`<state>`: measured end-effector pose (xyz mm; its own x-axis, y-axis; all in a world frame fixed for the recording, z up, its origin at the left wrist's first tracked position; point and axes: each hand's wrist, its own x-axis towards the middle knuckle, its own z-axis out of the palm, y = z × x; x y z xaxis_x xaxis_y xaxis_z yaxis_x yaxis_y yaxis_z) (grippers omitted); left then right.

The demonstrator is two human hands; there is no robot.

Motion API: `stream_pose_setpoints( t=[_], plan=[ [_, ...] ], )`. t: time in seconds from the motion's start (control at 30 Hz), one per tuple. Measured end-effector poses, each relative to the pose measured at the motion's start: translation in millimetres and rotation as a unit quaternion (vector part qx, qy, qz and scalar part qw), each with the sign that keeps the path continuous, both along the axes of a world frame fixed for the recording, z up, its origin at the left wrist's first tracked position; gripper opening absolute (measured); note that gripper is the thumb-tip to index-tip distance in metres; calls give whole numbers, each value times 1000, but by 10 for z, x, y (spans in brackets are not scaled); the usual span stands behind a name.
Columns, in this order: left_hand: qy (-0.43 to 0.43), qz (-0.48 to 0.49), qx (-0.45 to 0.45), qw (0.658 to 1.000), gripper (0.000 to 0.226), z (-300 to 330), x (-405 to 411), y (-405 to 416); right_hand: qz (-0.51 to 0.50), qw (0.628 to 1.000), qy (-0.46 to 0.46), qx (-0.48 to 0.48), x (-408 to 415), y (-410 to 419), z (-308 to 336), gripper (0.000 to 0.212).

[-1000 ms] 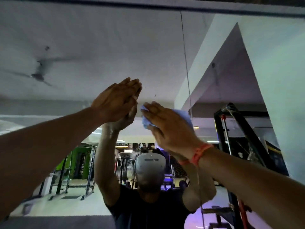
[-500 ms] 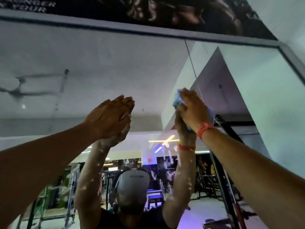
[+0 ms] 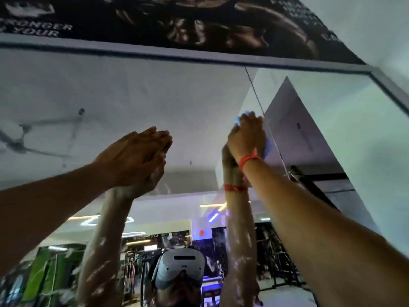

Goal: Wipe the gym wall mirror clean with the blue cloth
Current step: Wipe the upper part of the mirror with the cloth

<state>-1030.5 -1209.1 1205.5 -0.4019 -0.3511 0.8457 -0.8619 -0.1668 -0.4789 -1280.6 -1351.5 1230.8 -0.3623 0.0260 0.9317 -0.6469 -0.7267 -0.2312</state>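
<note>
Head view, looking up the mirror (image 3: 155, 96).

- Right hand (image 3: 245, 138) high at 1 o'clock, pressing the blue cloth (image 3: 266, 146) flat to the glass just left of the vertical seam (image 3: 254, 91). Fingers together, straight over the cloth; only slivers of blue show, at the fingertips and beside the wrist. Orange band (image 3: 249, 160) on that wrist.
- Left hand (image 3: 135, 156) at 10 o'clock, palm flat on bare glass, fingers together, holding nothing.
- Frame (image 3: 199, 56) at 12 o'clock, poster (image 3: 177, 18) above it.

Risks, as judged:
- The bare left palm likely leaves a print that needs another pass.
- The cloth is bunched under the palm; skin at its edge may smear.
- White streaks low at 6 o'clock look unwiped.
- At full reach, pressure is probably weak near the frame, so the top strip may be missed.
- The cloth could snag on the seam.
</note>
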Motion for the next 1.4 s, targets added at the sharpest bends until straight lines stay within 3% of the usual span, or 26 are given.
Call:
stream_pose_setpoints(
  t=[0.1, 0.2, 0.27, 0.33, 0.43, 0.63, 0.77, 0.83, 0.9, 1.0, 1.2, 1.33, 1.4],
  plan=[
    [21, 3, -22, 1000, 70, 151, -59, 10, 63, 983, 133, -106, 630, 245, -32, 36],
    [33, 10, -36, 999, 54, 262, -142, 49, 65, 955, 260, -130, 389, 199, 40, 45],
    [24, 28, -37, 999, 54, 299, -183, 70, 16, 971, 217, -100, 28, -4, 278, 48],
    [25, 39, -37, 998, 55, 358, -205, 78, -34, 992, 117, -32, -262, -150, 537, 50],
    [42, 46, -37, 997, 56, 477, -150, 76, -36, 998, 43, 14, -173, -60, 848, 37],
    [47, 54, -48, 996, 56, 661, -27, 103, -8, 984, 157, -78, 614, 351, 968, 36],
    [55, 62, -48, 995, 55, 664, -11, 161, 17, 960, 257, -108, 300, 223, 824, 49],
    [61, 64, -51, 995, 55, 655, 62, 200, 11, 969, 225, -99, 21, 99, 816, 52],
    [64, 64, -54, 994, 55, 634, 165, 219, -7, 990, 133, -40, -159, 33, 895, 51],
    [73, 56, -50, 995, 57, 567, 299, 255, 18, 999, 51, 0, 190, 230, 1034, 40],
    [99, 41, -67, 992, 54, 512, 566, 403, 47, 979, 180, -85, 1372, 789, 930, 36],
    [98, 19, -67, 993, 56, 409, 894, 475, 34, 931, 333, -146, 1364, 787, 429, 43],
    [84, 3, -57, 995, 61, 288, 980, 488, 52, 920, 357, -153, 1192, 663, 205, 47]
  ],
)
